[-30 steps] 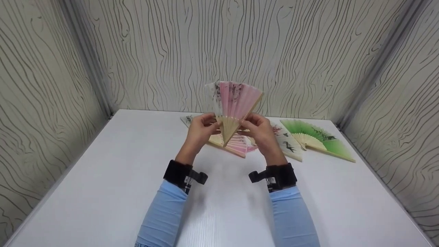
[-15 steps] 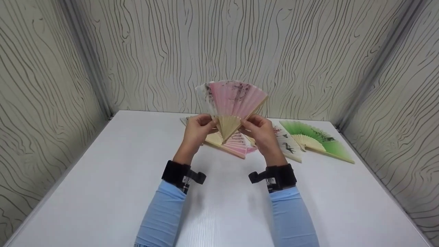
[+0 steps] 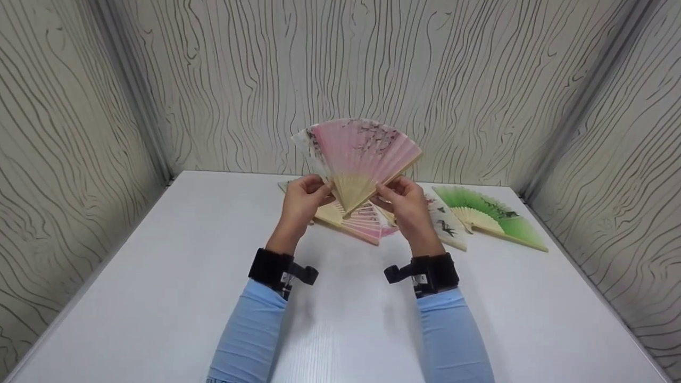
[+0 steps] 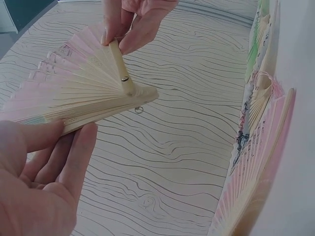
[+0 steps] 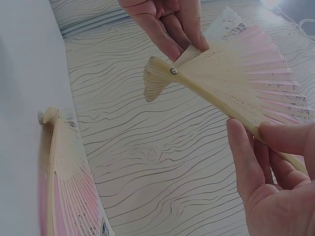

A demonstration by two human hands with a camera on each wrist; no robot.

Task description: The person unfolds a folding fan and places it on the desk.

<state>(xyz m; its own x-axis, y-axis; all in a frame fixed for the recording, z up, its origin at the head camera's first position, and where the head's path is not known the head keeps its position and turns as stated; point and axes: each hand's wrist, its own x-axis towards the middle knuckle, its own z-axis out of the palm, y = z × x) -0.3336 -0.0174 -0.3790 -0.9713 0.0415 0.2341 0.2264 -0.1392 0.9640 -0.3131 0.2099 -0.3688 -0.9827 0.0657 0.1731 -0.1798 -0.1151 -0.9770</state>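
A pink and white folding fan (image 3: 359,146) with dark blossom prints is held up above the table, spread partway, its pivot end pointing down. My left hand (image 3: 304,202) pinches its left edge between thumb and fingers. On the other side my right hand (image 3: 407,205) pinches the wooden guard stick along the right edge. In the left wrist view the fan's ribs (image 4: 93,83) spread from a metal rivet, and a small ring hangs near the pivot. The right wrist view shows the thumb pressing the guard stick (image 5: 211,98) against the fingers.
Behind and below the hands, a pink fan (image 3: 362,223) lies spread on the white table (image 3: 159,276). A white fan (image 3: 447,223) with bird prints lies right of it, then a green fan (image 3: 495,213). Wood-patterned panels (image 3: 340,64) enclose the back and sides.
The held fan has spread wider, showing more of its pink cloth. My left hand has shifted slightly left, while the right hand stays almost in place. The fans on the table have not moved.
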